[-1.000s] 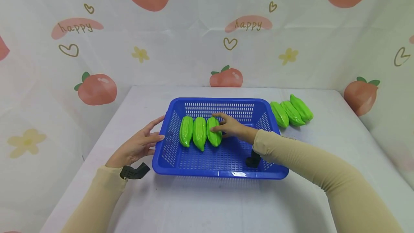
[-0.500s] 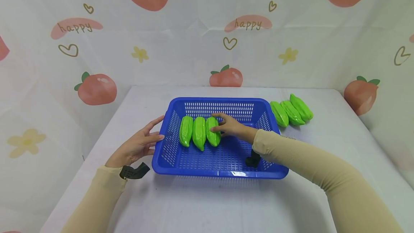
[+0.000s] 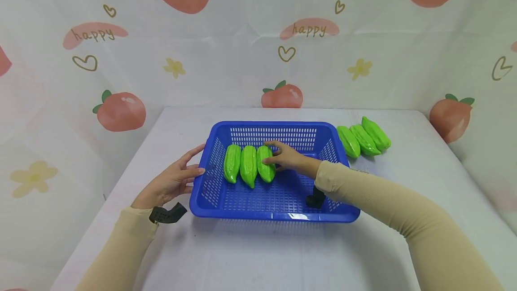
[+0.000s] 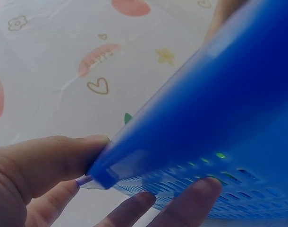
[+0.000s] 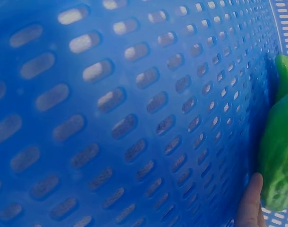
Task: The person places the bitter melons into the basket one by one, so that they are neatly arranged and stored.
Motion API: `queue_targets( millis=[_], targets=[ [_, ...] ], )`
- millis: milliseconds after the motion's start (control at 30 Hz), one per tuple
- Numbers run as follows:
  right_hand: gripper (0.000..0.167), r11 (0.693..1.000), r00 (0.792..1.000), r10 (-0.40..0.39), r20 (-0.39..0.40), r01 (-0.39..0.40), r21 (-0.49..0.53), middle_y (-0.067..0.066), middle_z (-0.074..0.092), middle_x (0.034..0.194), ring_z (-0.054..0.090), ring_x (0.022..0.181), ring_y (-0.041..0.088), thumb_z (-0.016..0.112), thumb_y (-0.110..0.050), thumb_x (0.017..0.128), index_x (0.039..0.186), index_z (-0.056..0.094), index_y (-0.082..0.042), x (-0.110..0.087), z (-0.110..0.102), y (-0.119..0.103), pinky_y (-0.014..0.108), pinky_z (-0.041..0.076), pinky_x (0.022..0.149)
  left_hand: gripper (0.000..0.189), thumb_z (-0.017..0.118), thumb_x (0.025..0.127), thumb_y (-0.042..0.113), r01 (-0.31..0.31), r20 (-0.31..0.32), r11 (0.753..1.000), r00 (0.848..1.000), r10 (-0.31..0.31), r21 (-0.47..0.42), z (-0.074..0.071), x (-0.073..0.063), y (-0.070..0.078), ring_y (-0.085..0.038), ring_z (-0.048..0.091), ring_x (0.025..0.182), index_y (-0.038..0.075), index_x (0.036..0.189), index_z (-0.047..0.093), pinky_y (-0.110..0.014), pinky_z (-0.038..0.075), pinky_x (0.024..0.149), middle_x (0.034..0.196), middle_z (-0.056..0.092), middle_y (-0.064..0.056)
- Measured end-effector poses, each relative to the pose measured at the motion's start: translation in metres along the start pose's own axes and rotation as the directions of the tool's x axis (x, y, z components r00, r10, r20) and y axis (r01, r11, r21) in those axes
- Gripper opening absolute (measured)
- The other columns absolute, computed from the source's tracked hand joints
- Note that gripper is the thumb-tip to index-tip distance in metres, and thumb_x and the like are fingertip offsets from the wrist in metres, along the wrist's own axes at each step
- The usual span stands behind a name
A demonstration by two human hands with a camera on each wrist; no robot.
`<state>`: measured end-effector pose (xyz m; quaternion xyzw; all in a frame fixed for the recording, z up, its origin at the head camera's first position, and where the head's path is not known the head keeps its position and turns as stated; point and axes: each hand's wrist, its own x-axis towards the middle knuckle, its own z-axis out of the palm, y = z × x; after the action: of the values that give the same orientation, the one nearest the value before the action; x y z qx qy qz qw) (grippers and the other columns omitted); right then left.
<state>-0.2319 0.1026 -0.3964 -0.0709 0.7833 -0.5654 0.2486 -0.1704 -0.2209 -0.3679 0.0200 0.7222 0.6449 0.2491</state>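
Observation:
In the head view, three glossy green bitter melons lie side by side in a blue perforated plastic basket (image 3: 274, 215). My right hand (image 3: 287, 156) reaches in from the right and grips the rightmost bitter melon (image 3: 265, 170), its thumb on the near side and index finger at the far end. The middle bitter melon (image 3: 248, 167) and the left bitter melon (image 3: 232, 164) lie beside it. Outside the basket's left wall, my left hand (image 3: 171, 181) has fairly straight fingers touching the rim and side. The left wrist view shows its thumb (image 4: 63, 158) at the rim's edge.
Behind the basket's right side, three more bitter melons (image 3: 365, 140) lie in a row on the white table (image 3: 258, 255), the nearest partly hidden by the rim. A fruit-patterned white cloth (image 3: 226, 66) hangs behind and along both sides.
The gripped bitter melon has shifted very slightly left, closer to the middle one. Both hands and the basket stay almost still.

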Motion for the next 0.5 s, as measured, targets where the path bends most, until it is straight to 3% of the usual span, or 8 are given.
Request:
queue_targets(
  millis=[500],
  targets=[
    [0.067, 1.000, 1.000, -0.006, 0.001, 0.006, -0.008, 0.033, 0.041, 0.140, 0.052, 0.123, 0.043, 0.064, -0.009, 0.092, 0.150, 0.031, -0.009, -0.0020, 0.0004, -0.0014, 0.052, 0.050, 0.097, 0.082, 0.062, 0.095, 0.017, 0.006, 0.002, 1.000, 1.000, -0.006, -0.008, 0.0007, 0.0004, 0.0002, -0.020, 0.069, 0.098, 0.036, 0.155, 0.011, -0.043, 0.057, 0.086, 0.141, 0.044, -0.022]
  ],
)
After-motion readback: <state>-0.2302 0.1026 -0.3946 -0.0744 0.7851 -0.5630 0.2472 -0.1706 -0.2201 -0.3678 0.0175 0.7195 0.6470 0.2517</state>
